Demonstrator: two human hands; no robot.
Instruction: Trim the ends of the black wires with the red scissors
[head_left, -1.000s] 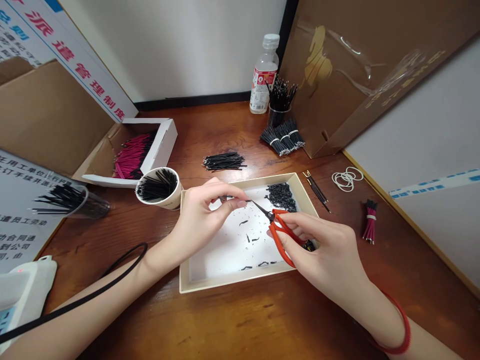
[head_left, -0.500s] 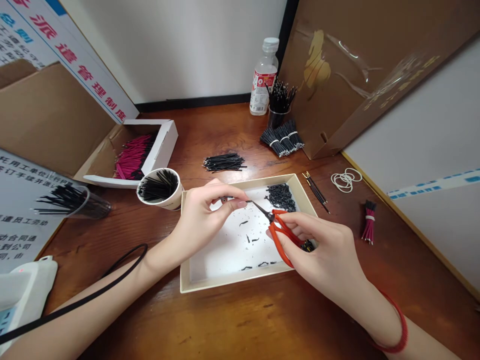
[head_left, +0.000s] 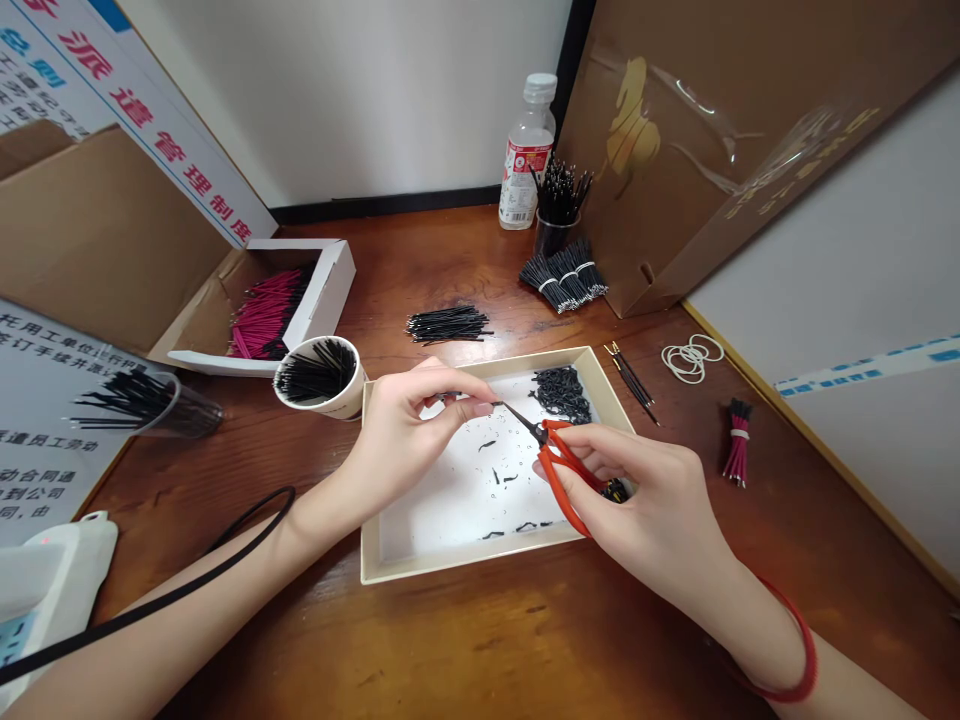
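Observation:
My left hand (head_left: 420,420) pinches a short black wire (head_left: 450,396) between thumb and forefinger over a shallow cream box (head_left: 450,572). In my right hand (head_left: 645,500) are small pliers with red handles (head_left: 561,490); their dark, narrow jaws point left and meet the wire's end at my left fingertips. Whether the jaws are fully closed is too small to tell. Inside the box, a heap of black scraps (head_left: 561,394) lies in the far right corner, with loose bits scattered on the white bottom.
Left of the box stand a paper cup of black wires (head_left: 318,376), a clear cup (head_left: 187,408) on its side and a white box (head_left: 330,290) of pink wires. Behind are a wire pile (head_left: 448,324), a bottle (head_left: 528,155) and wire bundles (head_left: 564,278). Rubber bands (head_left: 690,358) lie right.

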